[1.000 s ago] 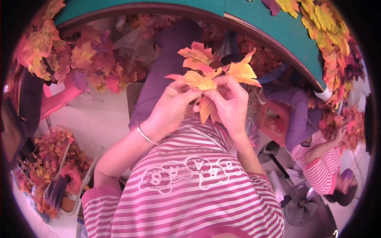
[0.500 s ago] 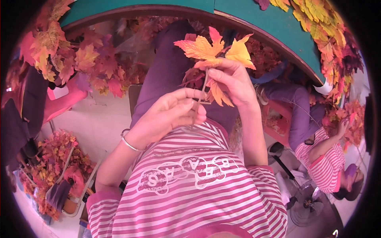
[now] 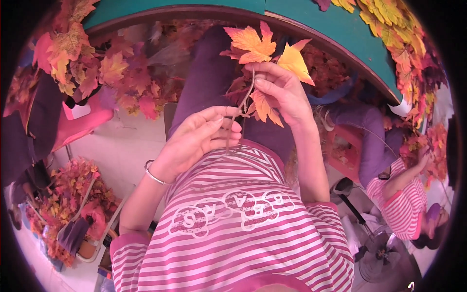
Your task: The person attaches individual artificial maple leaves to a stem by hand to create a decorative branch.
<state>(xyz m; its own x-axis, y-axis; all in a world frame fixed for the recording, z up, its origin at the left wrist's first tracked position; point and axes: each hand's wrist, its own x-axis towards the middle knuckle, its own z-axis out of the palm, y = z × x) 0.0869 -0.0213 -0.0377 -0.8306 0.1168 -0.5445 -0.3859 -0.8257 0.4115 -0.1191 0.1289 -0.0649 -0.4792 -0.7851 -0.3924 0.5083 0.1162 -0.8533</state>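
Note:
My right hand [image 3: 287, 95] pinches an artificial maple-leaf spray near its leaves. One orange leaf [image 3: 253, 45] and a yellow leaf [image 3: 293, 62] stand above the fingers, and another orange leaf [image 3: 265, 108] hangs below them. From that hand a thin brown stem [image 3: 247, 95] curves down to my left hand [image 3: 206, 129], whose thumb and forefinger close on it, with the other fingers curled loosely. Its lower end, blurred, trails below those fingertips in front of the striped shirt. A short side twig juts out near the left fingertips.
A green-topped table [image 3: 335, 36] curves across the far side, with yellow leaves [image 3: 391, 19] at its right. Leaf garlands [image 3: 114, 68] hang at left; a leaf heap [image 3: 78, 194] lies lower left. At right sit another person [image 3: 396, 194] and a fan [image 3: 382, 255].
Both hands have shifted slightly, the leaves rising a little away from me. My left hand has slid a bit left, and the stem between the hands looks longer and more curved.

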